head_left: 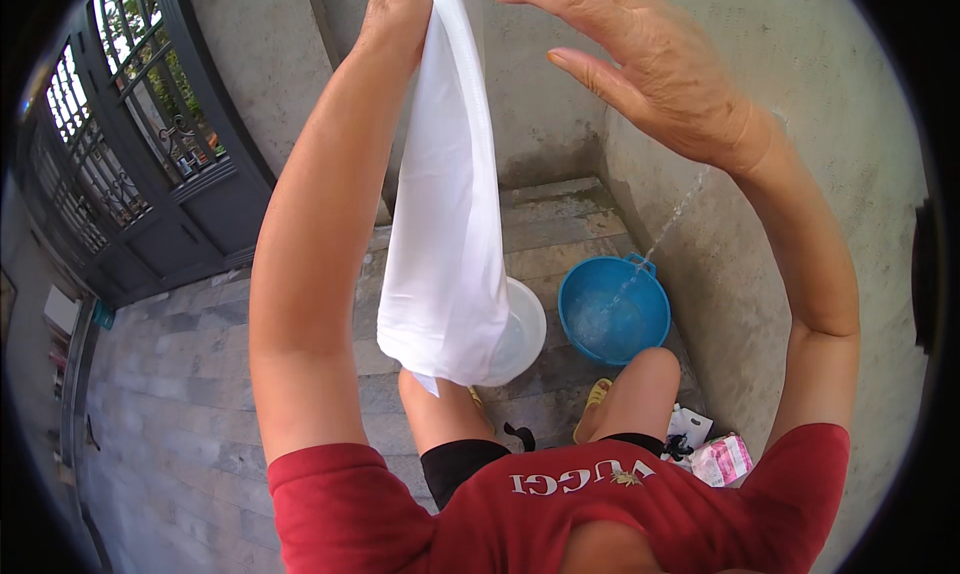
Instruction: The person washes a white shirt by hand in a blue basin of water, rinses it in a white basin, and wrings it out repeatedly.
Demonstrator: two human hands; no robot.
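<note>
A white cloth [445,224] hangs in the air before a person, clear of the paved floor [190,404], its lower end partly hiding a white basin [540,324]. The left hand [398,4] is raised at the cloth's upper part, but its fingers are out of sight, so whether they pinch the fabric cannot be told. The right hand [650,69] is up beside the cloth with fingers spread and thumb apart, gripping nothing that shows.

As for progress, the cloth is lifted and seems to be out of both basins; it has not been laid down. Whether it has been rinsed or wrung is unclear; no drips show. A blue basin [652,319] stands at the floor's right edge, near its far right corner, and a thin stream of water [655,242] falls into it, its source hidden behind the arm. That filling looks unfinished, judging by the running water. The white basin stands just left of it, farther in from that edge.

Writing: large pale letters [565,482] run across the chest of the red shirt [600,529], upside down here, beside a small winged emblem [632,477]. A pink pack [722,461], along the floor's right edge, bears print too small to read.
</note>
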